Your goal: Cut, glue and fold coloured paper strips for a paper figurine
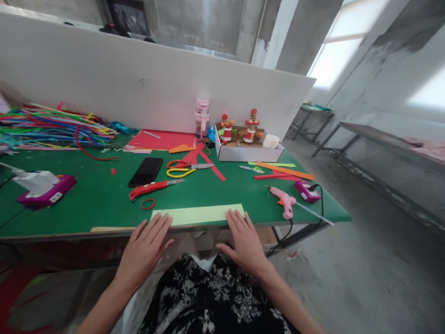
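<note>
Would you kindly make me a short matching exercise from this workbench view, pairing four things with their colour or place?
Things:
1. paper strip
2. phone
3. scissors
4. glue gun

Descriptions:
A. partly red, partly yellow
B. pink, furthest right of the four
C. pale green, with the left hand and right hand on it
D. black, lying flat

Right pairs: 1-C, 2-D, 3-A, 4-B
</note>
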`<state>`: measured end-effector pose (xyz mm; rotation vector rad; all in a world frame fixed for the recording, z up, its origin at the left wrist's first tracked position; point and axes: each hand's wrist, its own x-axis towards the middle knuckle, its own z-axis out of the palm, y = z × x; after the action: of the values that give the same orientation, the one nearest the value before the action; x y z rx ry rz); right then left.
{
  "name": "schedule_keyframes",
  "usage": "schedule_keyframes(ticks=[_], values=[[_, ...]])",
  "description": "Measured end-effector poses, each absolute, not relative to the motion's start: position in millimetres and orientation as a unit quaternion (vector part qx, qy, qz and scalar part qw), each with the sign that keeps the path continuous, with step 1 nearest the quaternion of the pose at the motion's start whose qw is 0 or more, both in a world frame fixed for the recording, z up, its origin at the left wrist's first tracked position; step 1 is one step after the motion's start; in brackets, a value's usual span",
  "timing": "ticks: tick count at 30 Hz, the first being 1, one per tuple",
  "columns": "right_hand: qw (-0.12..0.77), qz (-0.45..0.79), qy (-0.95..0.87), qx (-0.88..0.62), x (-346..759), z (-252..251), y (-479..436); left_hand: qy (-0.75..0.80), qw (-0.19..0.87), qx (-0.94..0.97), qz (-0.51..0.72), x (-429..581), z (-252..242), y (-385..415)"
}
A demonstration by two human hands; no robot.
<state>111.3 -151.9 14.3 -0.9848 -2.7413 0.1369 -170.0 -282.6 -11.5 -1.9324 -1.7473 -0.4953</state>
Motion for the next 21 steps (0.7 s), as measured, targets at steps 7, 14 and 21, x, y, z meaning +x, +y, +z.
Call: schedule_keyframes(ticks=[7, 14, 21], values=[[0.163, 0.032, -0.912, -0.374, 115, 24, -148, -0.653, 0.255, -0.687, -0.191, -169, 3, -285], [0.137, 0.094, -0.956, -0.241, 54, 31, -158, -0.617, 0.219, -0.722, -0.224, -117, 4, -241], [0.160, 0.085, -0.960, -0.212, 60, 20, -157, -0.582, 0.199, -0.755, -0.229, -122, -8, -245]])
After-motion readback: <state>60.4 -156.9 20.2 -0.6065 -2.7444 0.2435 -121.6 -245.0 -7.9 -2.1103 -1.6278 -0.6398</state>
